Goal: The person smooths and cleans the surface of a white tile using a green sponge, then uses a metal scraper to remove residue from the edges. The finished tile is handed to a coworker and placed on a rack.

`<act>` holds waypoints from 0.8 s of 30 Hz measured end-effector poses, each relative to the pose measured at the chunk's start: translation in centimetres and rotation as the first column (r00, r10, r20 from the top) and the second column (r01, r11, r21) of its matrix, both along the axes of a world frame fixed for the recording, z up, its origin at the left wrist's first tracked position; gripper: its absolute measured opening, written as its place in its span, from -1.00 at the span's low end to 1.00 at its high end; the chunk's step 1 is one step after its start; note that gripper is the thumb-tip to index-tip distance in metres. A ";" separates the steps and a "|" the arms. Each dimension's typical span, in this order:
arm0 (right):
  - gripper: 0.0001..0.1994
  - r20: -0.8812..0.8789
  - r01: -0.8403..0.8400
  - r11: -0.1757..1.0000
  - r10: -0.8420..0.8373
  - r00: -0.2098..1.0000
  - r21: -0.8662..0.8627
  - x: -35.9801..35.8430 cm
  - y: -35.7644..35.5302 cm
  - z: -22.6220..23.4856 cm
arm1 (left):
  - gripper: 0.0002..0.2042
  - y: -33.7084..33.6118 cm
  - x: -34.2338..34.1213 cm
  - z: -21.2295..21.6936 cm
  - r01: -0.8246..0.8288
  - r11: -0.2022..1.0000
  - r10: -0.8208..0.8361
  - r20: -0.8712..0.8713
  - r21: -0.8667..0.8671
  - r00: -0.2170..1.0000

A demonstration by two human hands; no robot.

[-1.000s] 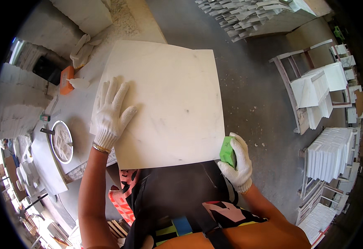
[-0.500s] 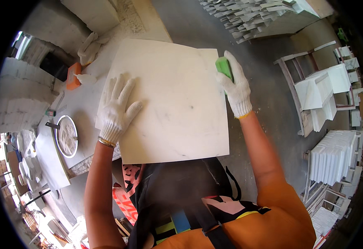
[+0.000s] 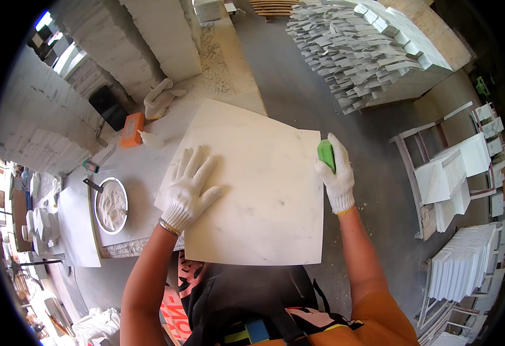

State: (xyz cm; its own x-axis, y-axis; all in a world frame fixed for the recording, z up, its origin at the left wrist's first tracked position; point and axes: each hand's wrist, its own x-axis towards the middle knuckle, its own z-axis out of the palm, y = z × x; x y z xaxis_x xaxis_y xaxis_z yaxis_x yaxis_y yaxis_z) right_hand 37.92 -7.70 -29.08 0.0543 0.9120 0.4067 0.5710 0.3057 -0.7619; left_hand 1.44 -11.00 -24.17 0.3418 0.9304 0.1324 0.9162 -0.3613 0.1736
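A large white stone tile (image 3: 258, 190) with faint grey marks lies in front of me, its right side jutting past the worktable. Flat on its left part rests my left hand (image 3: 189, 187), in a white knitted glove, fingers spread. My right hand (image 3: 339, 176), gloved the same way, is closed around a green block (image 3: 326, 154), which sits at the tile's right edge. The face of the block turned to the tile's edge is partly hidden.
On the worktable (image 3: 143, 199) to the left stand a bowl of white paste (image 3: 112, 206) with a scraper, an orange box (image 3: 132, 130), a black phone (image 3: 109, 108) and spare gloves (image 3: 161, 99). Stacked stone slabs (image 3: 45, 118) rise behind. Racks of white tiles (image 3: 451, 173) stand at right.
The whole scene sits lower in the picture, as the view has tilted up. Both hands keep their places on the tile, and the green block stays at its right edge.
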 end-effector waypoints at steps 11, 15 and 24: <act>-0.32 -0.491 -0.314 0.928 0.182 0.852 -0.201 1.1 10.9 6.9 | -0.42 -7.6 -1.8 -0.9 -0.273 0.961 0.242 0.338 0.048 0.909; -0.32 -0.641 -0.491 0.813 0.200 0.741 -0.313 2.5 9.5 6.2 | -0.69 -17.1 -2.2 1.1 -0.474 0.842 0.485 0.744 -0.256 0.460; -0.35 -0.548 -0.339 0.872 0.101 0.830 -0.354 0.7 5.8 7.3 | -0.61 -21.2 -1.8 -1.1 0.032 0.619 0.722 0.552 -0.785 -0.417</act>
State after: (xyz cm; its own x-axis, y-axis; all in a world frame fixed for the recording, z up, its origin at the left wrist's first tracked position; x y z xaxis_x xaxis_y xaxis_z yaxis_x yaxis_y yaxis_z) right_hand 38.59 -1.93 -21.79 -0.0842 0.9955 -0.0440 0.0332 -0.0413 -0.9986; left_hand -0.33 -32.24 -25.32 -0.2333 0.7813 -0.5790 -0.5514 0.3842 0.7406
